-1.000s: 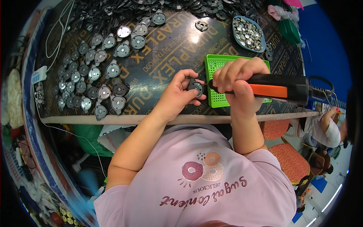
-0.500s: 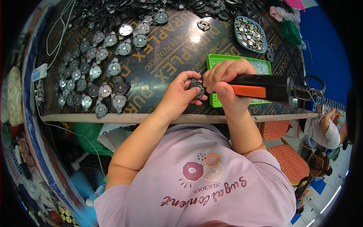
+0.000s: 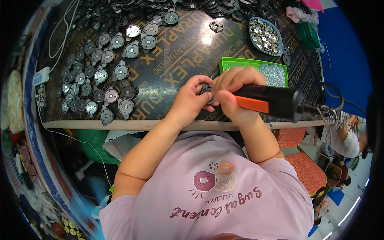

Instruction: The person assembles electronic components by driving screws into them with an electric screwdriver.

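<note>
My left hand (image 3: 187, 99) is closed round a small dark round part (image 3: 205, 89), its thumb and fingers gripping the sides. My right hand (image 3: 239, 95) wraps the front of a black electric screwdriver (image 3: 280, 103) with an orange lever. The screwdriver lies nearly level, its front end pointing left at the part. My right fingers hide the tip, so I cannot tell whether it touches the part. Just beyond my right hand sits a bright green tray (image 3: 225, 64) with small silvery pieces, probably screws, partly covered by that hand.
Rows of finished-looking round grey parts (image 3: 121, 72) cover the table's left side. Dark parts are heaped along the far edge. One loose part (image 3: 216, 26) lies near a blue tray (image 3: 253, 41) of shiny metal discs. A coiled spring (image 3: 332, 114) trails from the screwdriver. A white power strip (image 3: 41, 77) sits at left.
My right hand and the screwdriver have shifted slightly left and the tool's rear has dipped nearer me, showing more of the green tray. My left hand stays with the part.
</note>
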Demonstrator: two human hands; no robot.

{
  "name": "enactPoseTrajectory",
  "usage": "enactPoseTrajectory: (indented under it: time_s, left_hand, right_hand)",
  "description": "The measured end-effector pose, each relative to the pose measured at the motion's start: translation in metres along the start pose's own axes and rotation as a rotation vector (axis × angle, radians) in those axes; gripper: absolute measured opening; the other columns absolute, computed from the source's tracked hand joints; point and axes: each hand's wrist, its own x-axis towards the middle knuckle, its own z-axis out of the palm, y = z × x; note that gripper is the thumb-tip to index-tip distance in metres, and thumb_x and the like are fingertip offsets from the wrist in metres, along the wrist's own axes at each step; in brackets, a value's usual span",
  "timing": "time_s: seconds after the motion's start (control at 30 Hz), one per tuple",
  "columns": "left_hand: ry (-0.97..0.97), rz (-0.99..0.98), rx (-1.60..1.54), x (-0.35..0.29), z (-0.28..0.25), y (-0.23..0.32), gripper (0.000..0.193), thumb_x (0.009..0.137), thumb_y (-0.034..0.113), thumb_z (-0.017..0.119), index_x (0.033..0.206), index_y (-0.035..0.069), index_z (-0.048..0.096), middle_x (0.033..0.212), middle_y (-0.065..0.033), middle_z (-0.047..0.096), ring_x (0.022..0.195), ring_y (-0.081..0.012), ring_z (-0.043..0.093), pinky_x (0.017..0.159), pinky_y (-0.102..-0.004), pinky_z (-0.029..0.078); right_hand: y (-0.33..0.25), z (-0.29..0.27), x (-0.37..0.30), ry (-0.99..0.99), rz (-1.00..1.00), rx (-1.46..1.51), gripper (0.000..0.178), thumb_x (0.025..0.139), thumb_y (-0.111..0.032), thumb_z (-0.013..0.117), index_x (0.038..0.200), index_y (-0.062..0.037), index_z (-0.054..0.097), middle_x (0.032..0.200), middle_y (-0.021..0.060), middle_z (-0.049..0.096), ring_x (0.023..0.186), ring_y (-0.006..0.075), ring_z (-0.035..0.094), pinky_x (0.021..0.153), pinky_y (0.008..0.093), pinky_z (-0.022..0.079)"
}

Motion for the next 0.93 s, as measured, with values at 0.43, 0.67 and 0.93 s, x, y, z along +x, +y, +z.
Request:
enactPoseTrajectory:
  time_s: [0.43, 0.67, 0.93]
  left_hand:
    - [0.021, 0.009, 0.042, 0.004, 0.004, 0.0, 0.029, 0.09, -0.002, 0.05, 0.118, 0.0, 0.044, 0.1, -0.0092, 0.06, 0.081, -0.015, 0.064, 0.061, -0.0231, 0.055]
    - [0.051, 0.033, 0.124, 0.005, 0.005, -0.003, 0.027, 0.09, -0.001, 0.05, 0.117, 0.002, 0.045, 0.106, -0.0098, 0.059, 0.08, -0.0154, 0.064, 0.061, -0.024, 0.054]
    - [-0.014, 0.001, -0.067, -0.003, 0.005, 0.001, 0.03, 0.086, -0.007, 0.051, 0.112, 0.007, 0.045, 0.113, -0.0089, 0.052, 0.092, -0.0194, 0.064, 0.076, -0.0261, 0.055]
  right_hand:
    - [0.001, 0.002, -0.009, 0.1, 0.001, -0.054, 0.028, 0.081, -0.002, 0.071, 0.087, -0.0059, 0.044, 0.073, 0.0089, 0.055, 0.058, 0.0175, 0.054, 0.059, 0.0337, 0.05]
    - [-0.012, -0.017, 0.02, -0.16, -0.203, -0.178, 0.051, 0.073, -0.043, 0.078, 0.099, -0.007, 0.052, 0.089, 0.0134, 0.063, 0.092, 0.0366, 0.064, 0.09, 0.049, 0.046]
    - [0.013, -0.061, 0.023, 0.348, 0.056, -0.037, 0.023, 0.087, -0.017, 0.067, 0.097, -0.0063, 0.049, 0.072, 0.0098, 0.055, 0.061, 0.0207, 0.057, 0.062, 0.0361, 0.049]
